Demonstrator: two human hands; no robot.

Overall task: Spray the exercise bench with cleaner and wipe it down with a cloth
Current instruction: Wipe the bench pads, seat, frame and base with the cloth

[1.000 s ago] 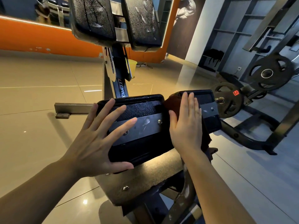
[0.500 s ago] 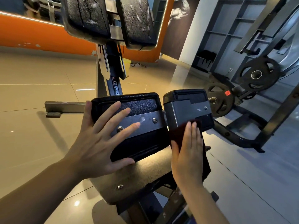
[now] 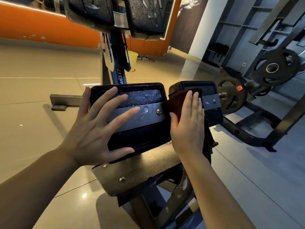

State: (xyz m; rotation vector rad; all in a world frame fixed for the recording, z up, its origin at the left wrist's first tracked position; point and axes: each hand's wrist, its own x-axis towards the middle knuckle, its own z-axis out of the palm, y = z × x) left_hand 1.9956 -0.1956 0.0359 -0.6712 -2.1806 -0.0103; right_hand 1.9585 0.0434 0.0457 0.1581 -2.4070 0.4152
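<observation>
Nearest the camera, a worn, speckled metal plate (image 3: 137, 172) with domed bolt heads is being seen below the pads, carried on a dark steel frame. Just above it, the exercise bench's left black pad (image 3: 142, 96), rectangular with rounded corners and a pebbled vinyl face, is being steadied by the left hand (image 3: 92, 134): its fingers are being held spread and straight, flat across the pad and the smooth brushed-metal strap (image 3: 148, 115) bolted across it, with the thumb lying along the lower edge.

Just beside it, the right black pad (image 3: 209, 90), smaller and boxier, is being wiped. A dark red, soft-napped cloth (image 3: 173, 103) is being pressed against the pad's face and the gap between the two pads by the right hand (image 3: 188, 128), whose fingers are being kept straight and close together, flat on the fabric; the rest of the cloth is hanging down behind the wrist.

Farther back, two cracked, scuffed black upper pads (image 3: 115, 12) are being carried on a dark upright post (image 3: 118, 63). A yellow plastic bucket (image 3: 133, 59) is standing on the glossy beige tiled floor (image 3: 33, 80). To the right, round black weight plates (image 3: 277, 66) are being held on a rack, and an orange wall (image 3: 41, 28) is running along the back.
</observation>
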